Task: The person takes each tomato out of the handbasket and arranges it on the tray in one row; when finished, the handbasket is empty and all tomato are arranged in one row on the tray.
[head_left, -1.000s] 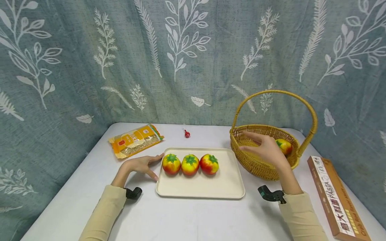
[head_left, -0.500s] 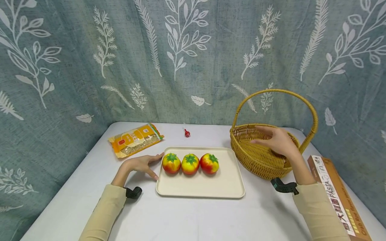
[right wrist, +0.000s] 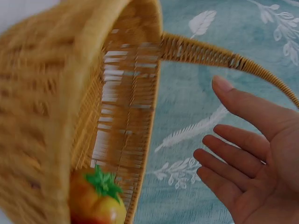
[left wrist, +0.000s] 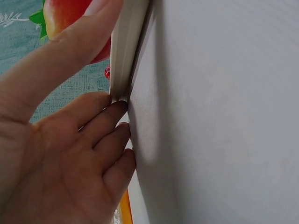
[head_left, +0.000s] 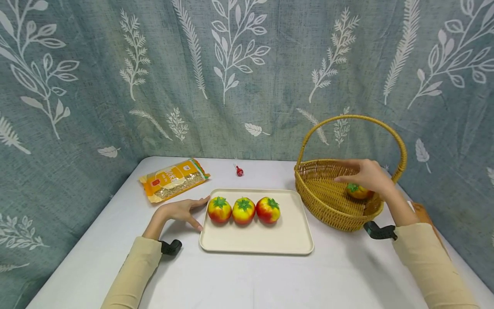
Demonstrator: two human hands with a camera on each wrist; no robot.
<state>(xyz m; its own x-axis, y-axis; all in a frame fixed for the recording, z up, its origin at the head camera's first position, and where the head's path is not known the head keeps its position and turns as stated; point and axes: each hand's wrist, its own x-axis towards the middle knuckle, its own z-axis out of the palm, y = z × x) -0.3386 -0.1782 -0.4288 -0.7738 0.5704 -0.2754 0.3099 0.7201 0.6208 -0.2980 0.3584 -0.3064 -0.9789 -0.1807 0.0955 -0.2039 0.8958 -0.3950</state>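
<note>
My left hand point(head_left: 180, 212) rests at the left side of a cream tray point(head_left: 254, 241), its spread fingers and thumb touching the rim. In the left wrist view, the fingertips meet the tray's edge point(left wrist: 125, 51). Three yellow-red fruits with green leafy tops, one of them the right-hand fruit point(head_left: 268, 210), sit in a row on the tray. My right hand point(head_left: 368, 177) hovers over the right part of a wicker basket point(head_left: 328, 213), fingers apart and holding nothing. Below it, another such fruit point(head_left: 358, 192) lies inside the basket, partly hidden by the hand.
A yellow grain packet point(head_left: 173, 180) lies at the back left. Behind the tray is a small red wrapped lollipop point(head_left: 239, 172). The basket's tall handle point(head_left: 353, 116) arches upward. The right forearm mostly covers a pasta box point(head_left: 422, 210). A patterned curtain point(head_left: 247, 86) hangs behind the table.
My right hand has moved rightward over the basket. The basket fruit, hidden half a second ago, shows again beneath the hand. My left hand and the tray have stayed put.
</note>
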